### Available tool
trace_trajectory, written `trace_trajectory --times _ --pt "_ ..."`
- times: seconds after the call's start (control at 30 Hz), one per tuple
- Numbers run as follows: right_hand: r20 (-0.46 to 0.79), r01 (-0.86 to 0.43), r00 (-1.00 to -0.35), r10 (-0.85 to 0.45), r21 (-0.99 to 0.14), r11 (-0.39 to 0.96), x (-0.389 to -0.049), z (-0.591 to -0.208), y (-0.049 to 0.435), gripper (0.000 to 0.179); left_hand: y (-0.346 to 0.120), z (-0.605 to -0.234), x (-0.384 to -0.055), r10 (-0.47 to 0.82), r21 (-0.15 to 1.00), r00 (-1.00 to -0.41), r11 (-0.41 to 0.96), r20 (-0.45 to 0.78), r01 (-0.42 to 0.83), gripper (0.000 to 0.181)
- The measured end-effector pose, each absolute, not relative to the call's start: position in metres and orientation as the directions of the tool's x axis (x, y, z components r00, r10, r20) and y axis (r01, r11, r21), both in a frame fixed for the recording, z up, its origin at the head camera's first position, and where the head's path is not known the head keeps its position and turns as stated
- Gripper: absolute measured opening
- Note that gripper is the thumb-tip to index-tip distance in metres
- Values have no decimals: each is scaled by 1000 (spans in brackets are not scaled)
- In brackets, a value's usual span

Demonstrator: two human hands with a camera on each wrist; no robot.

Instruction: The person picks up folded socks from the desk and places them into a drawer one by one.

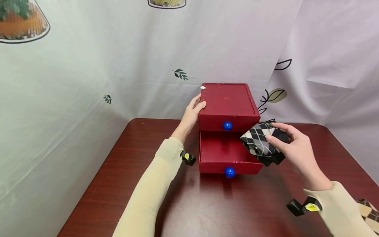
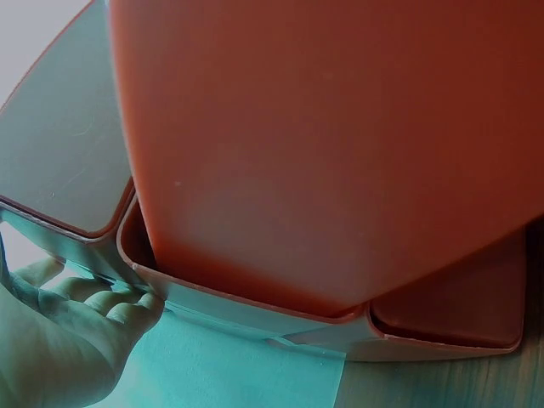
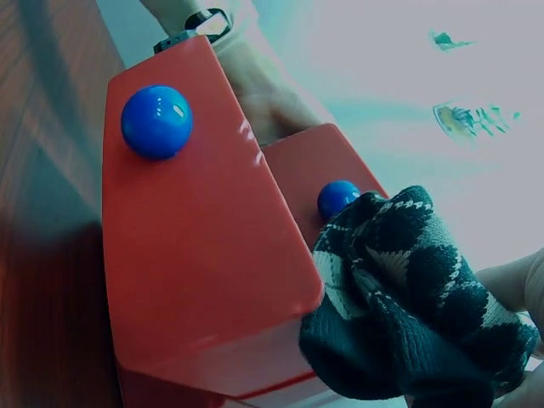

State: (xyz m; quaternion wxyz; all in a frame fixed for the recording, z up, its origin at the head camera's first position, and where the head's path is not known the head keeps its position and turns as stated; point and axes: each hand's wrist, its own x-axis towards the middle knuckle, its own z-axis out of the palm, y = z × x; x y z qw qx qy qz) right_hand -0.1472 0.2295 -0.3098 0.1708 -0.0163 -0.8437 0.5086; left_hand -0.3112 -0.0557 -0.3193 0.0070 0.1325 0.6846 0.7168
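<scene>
A red two-drawer cabinet (image 1: 226, 98) stands on the table, its lower drawer (image 1: 220, 148) pulled out and its upper drawer (image 1: 213, 122) closed. Against the cabinet's left side, near the top edge, rests my left hand (image 1: 192, 113); its fingers (image 2: 127, 310) touch the side wall in the left wrist view. My right hand (image 1: 299, 148) pinches a folded argyle sock (image 1: 260, 140) in black, grey and white between thumb and fingers. The sock (image 3: 408, 289) hangs over the right front part of the pulled-out drawer, overlapping its corner in the right wrist view.
Each drawer has a round blue knob (image 1: 227, 125) on its front. White printed cloth (image 1: 148, 59) hangs behind and beside the dark reddish wooden table (image 1: 124, 171). A brown and cream checked cloth (image 1: 368, 212) shows at the right edge, beside my sleeve.
</scene>
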Motion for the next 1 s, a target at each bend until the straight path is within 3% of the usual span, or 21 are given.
trace_trajectory --times 0.5,1.0 --pt "291 -180 -946 146 -840 511 -155 -308 204 46 -57 -318 -312 205 986 -965 -62 163 154 54" --pt "327 -239 -945 26 -740 629 -163 -325 179 44 -61 -300 -294 233 989 -961 -40 148 143 56"
